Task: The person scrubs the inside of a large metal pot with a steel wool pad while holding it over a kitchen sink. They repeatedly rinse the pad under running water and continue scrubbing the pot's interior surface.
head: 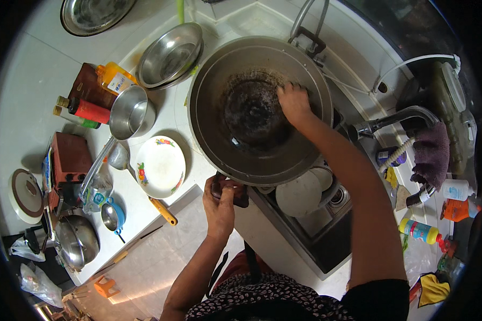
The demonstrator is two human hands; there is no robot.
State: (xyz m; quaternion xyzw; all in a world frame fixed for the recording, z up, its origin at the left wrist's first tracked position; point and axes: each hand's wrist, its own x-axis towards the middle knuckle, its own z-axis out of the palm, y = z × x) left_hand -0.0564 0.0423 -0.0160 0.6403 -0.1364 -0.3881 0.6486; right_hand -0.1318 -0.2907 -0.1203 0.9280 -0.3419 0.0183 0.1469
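Observation:
A large dark wok [225, 136] with a blackened, scorched bottom is in the middle of the view, partly over the sink. My left hand [221, 204] grips the wok's near handle [241, 195]. Inside the wok, my right hand [293, 102] presses with bent fingers on the right part of the inner wall. Whether a scrubber is under those fingers is hidden. A small pale spot shines low in the wok. Below its rim, stacked plates and bowls [299, 194] sit in the dark sink [325, 244].
Left on the white counter are a floral plate [160, 166], a ladle [118, 156], a saucepan [130, 114], metal basins [170, 56] and bottles [90, 110]. At right stand the faucet [385, 122] with a purple cloth [429, 156], and a yellow cleaner bottle [419, 231].

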